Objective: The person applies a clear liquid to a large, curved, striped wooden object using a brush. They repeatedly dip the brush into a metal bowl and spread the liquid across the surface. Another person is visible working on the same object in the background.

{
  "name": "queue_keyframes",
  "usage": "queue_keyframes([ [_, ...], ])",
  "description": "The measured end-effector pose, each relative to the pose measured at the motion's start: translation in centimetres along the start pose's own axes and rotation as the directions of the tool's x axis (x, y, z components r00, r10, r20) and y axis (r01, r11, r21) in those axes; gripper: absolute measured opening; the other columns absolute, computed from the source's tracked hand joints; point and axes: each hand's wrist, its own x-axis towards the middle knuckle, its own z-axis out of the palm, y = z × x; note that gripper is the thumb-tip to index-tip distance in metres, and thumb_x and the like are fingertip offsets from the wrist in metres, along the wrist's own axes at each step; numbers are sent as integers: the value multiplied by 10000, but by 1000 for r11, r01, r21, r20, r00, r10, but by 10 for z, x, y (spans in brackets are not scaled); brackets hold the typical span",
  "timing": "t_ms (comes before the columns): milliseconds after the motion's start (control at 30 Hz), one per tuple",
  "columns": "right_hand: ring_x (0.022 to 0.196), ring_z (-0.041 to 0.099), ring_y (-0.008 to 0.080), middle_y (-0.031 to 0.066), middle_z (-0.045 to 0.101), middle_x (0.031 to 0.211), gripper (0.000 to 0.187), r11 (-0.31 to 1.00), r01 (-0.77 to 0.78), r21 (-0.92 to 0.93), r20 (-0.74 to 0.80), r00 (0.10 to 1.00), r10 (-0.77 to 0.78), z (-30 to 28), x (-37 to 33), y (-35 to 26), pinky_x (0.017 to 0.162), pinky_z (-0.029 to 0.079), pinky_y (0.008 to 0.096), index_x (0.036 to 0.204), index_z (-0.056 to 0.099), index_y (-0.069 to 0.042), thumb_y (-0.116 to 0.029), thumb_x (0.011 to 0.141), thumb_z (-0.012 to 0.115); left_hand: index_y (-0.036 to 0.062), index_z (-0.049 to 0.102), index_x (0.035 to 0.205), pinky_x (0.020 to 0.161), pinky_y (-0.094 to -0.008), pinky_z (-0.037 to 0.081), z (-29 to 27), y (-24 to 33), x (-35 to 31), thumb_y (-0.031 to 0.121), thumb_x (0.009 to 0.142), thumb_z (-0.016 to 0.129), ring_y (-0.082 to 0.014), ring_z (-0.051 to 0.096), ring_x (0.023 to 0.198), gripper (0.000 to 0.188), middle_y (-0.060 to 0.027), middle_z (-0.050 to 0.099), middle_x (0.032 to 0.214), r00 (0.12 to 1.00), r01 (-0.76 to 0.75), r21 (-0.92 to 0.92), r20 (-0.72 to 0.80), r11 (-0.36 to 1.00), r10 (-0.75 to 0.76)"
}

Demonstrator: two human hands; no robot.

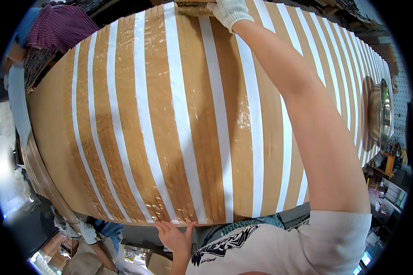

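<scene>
A long brown sheet [270, 151] with white stripes covers the work surface in front of me. Its left and middle parts look wet and glossy. At the far edge my right hand [229, 13], in a white knit glove, grips a wide flat brush [195, 8] laid against the sheet. The brush is partly cut off by the picture's top. My left hand [175, 236] is bare, its fingers spread and their tips resting on the near edge of the sheet, with nothing held.
A metal bowl [378, 114] sits on the sheet's right end. At the far left stands a person in a plaid garment [62, 25]. Gloved hands of another person [87, 231] are near the lower left corner. Shelves with small items [390, 197] stand at the right.
</scene>
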Motion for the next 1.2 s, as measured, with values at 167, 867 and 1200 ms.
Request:
queue_keyframes([
  [167,970,641,372,168,679,989,246,996,-88,-17,240,967,90,-31,-44,-16,845,509,457,1049,649,-112,-201,825,694,-220,522,1235,1020,-484,423,6,-5,-1,700,701,716,-478,467,1292,1081,-401,533,1282,998,-31,-22,-49,999,29],
  [867,1016,645,302,105,703,1028,176,914,-404,-34,843,480,244,-308,-365,-164,921,509,395,1051,713,-153,-183,900,627,-20,757,844,855,-416,531,11,-10,-10,811,715,607,-372,645,1041,854,-234,710,1010,993,-55,1,-102,999,55],
  [1200,1074,600,288,94,655,1071,179,974,-153,167,663,749,4,-348,-465,-214,962,453,396,1047,695,-149,-163,889,612,-33,747,880,826,-435,544,31,-10,-18,826,728,581,-367,654,1029,887,-241,711,988,977,-59,14,-206,998,61],
])
